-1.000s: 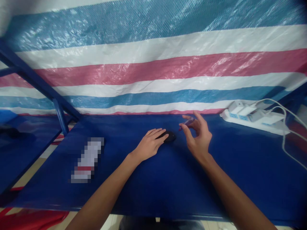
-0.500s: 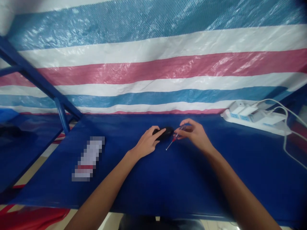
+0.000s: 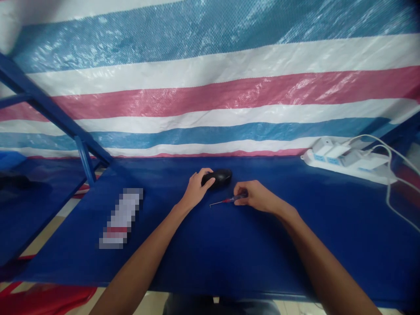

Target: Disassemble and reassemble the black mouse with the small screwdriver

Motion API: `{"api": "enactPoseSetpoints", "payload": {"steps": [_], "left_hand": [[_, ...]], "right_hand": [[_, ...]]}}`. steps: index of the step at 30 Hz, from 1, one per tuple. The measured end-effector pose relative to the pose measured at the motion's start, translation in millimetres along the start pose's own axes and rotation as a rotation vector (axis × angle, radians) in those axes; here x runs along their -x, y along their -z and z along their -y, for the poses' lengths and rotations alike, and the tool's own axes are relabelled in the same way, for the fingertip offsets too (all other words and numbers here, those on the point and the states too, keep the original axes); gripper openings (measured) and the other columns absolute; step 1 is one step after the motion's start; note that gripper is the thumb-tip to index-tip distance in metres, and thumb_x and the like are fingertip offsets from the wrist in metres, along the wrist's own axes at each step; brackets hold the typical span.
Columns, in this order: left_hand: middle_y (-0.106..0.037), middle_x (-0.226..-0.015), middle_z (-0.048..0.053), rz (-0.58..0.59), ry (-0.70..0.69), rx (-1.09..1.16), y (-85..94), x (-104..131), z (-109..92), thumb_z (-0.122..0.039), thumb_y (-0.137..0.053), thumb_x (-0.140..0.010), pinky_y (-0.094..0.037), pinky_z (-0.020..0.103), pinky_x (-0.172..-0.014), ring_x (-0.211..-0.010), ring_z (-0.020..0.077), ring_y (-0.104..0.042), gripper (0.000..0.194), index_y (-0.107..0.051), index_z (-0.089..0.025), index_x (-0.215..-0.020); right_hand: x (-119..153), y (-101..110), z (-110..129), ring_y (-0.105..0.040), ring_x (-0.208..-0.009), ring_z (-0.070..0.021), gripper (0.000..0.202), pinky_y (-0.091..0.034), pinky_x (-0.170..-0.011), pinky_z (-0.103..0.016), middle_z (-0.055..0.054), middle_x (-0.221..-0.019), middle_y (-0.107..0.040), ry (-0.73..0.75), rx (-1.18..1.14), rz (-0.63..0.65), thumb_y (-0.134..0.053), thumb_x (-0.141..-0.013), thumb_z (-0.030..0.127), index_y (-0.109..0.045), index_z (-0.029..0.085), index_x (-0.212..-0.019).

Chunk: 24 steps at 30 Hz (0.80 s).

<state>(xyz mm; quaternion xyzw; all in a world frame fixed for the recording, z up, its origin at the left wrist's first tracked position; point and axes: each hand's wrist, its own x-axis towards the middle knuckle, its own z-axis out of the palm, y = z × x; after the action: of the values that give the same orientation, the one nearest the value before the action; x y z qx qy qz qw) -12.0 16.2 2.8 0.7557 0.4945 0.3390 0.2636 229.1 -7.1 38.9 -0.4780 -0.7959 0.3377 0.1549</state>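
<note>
On a smooth blue tabletop (image 3: 203, 262), a narrow, pixelated white item with a red band (image 3: 121, 216) lies at left. The left hand (image 3: 194, 187) is closed around one end of a rounded black plastic object, probably a computer mouse (image 3: 221, 178), at centre. This looks like steadying; using the tool on it would call for lifting and turning the tip. Just nearer, a slim, red-collared screwdriver (image 3: 227, 201) points left, its handle pinched by the right hand (image 3: 253, 194). Far right, well out of the way, sits a white plastic power strip (image 3: 351, 169) with cables.
</note>
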Motion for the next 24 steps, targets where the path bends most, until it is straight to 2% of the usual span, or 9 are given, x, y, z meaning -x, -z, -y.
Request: {"api": "enactPoseSetpoints", "payload": {"steps": [4,6,9,11,13,16,19,21,24], "left_hand": [[-0.067,-0.110,0.002,0.004,-0.025,-0.194,-2.9,-0.7,-3.0,-0.041,-0.041,-0.100,-0.036,0.047,-0.104,-0.108,0.0232,-0.057,0.027,-0.060,-0.025,-0.112],[-0.066,-0.107,0.002,0.015,-0.032,-0.244,-4.8,0.0,-4.3,-0.042,-0.037,-0.101,-0.035,0.047,-0.103,-0.107,0.0229,-0.056,0.030,-0.060,-0.026,-0.113],[-0.065,-0.106,0.002,0.027,-0.041,-0.282,-8.4,1.4,-3.9,-0.044,-0.034,-0.102,-0.034,0.047,-0.104,-0.107,0.0222,-0.055,0.033,-0.059,-0.028,-0.116],[-0.063,-0.108,0.001,0.036,-0.059,-0.312,-11.4,2.2,-2.3,-0.044,-0.032,-0.103,-0.031,0.049,-0.107,-0.110,0.0219,-0.053,0.034,-0.059,-0.029,-0.118],[-0.061,-0.108,0.002,0.047,-0.090,-0.343,-14.0,2.6,-0.7,-0.043,-0.031,-0.103,-0.027,0.051,-0.110,-0.113,0.0217,-0.051,0.035,-0.059,-0.029,-0.119],[-0.059,-0.109,0.003,0.070,-0.127,-0.339,-14.6,2.6,0.2,-0.041,-0.029,-0.103,-0.029,0.049,-0.110,-0.113,0.0212,-0.051,0.036,-0.059,-0.029,-0.121],[-0.060,-0.116,0.004,0.122,-0.135,-0.270,-9.2,3.1,-1.6,-0.042,-0.032,-0.103,-0.033,0.049,-0.109,-0.117,0.0221,-0.051,0.036,-0.058,-0.028,-0.123],[-0.058,-0.128,0.005,0.181,-0.149,-0.215,-3.8,4.0,-3.1,-0.049,-0.044,-0.097,-0.028,0.053,-0.113,-0.128,0.0260,-0.046,0.039,-0.054,-0.030,-0.130],[-0.050,-0.142,0.007,0.261,-0.184,-0.152,2.1,5.6,-4.0,-0.053,-0.065,-0.083,-0.024,0.057,-0.115,-0.136,0.0310,-0.040,0.065,-0.042,-0.031,-0.140]], "right_hand": [[-2.9,-8.0,3.0,-0.059,-0.069,-0.0155,0.016,-0.041,-0.062,-0.027,-0.002,-0.081,-0.065,0.041,0.187,-0.036,-0.078,-0.067,0.020,-0.064,0.020,-0.076],[-2.8,-8.5,4.6,-0.058,-0.069,-0.0154,0.020,-0.040,-0.061,-0.026,-0.002,-0.081,-0.063,0.059,0.209,-0.029,-0.080,-0.066,0.025,-0.063,0.020,-0.076],[-1.7,-6.0,7.1,-0.057,-0.067,-0.0158,0.021,-0.043,-0.061,-0.028,-0.001,-0.078,-0.062,0.050,0.185,-0.129,-0.073,-0.076,0.038,-0.062,0.021,-0.079],[-2.1,-5.9,6.8,-0.061,-0.078,-0.0188,0.017,-0.048,-0.071,-0.033,-0.004,-0.086,-0.064,0.067,0.177,-0.283,-0.064,-0.085,0.037,-0.063,0.021,-0.089],[-4.0,-8.8,3.5,-0.061,-0.105,-0.0237,0.027,-0.049,-0.091,-0.041,-0.009,-0.110,-0.064,0.132,0.165,-0.376,-0.061,-0.087,0.034,-0.061,0.022,-0.111],[-8.5,-16.6,-4.4,-0.050,-0.128,-0.0303,0.050,-0.042,-0.105,-0.053,-0.012,-0.137,-0.054,0.146,0.160,-0.325,-0.062,-0.086,0.037,-0.051,0.025,-0.133],[-11.3,-21.4,-9.3,-0.054,-0.125,-0.0297,0.054,-0.043,-0.106,-0.052,-0.013,-0.136,-0.055,0.152,0.120,-0.222,-0.065,-0.084,0.038,-0.052,0.022,-0.134],[-11.4,-21.5,-9.2,-0.058,-0.120,-0.0290,0.054,-0.046,-0.104,-0.051,-0.013,-0.133,-0.057,0.169,0.109,-0.195,-0.068,-0.082,0.036,-0.054,0.023,-0.132],[-10.3,-19.9,-6.4,-0.062,-0.112,-0.0282,0.051,-0.050,-0.098,-0.050,-0.012,-0.127,-0.060,0.173,0.111,-0.212,-0.069,-0.080,0.029,-0.057,0.024,-0.129]]}}
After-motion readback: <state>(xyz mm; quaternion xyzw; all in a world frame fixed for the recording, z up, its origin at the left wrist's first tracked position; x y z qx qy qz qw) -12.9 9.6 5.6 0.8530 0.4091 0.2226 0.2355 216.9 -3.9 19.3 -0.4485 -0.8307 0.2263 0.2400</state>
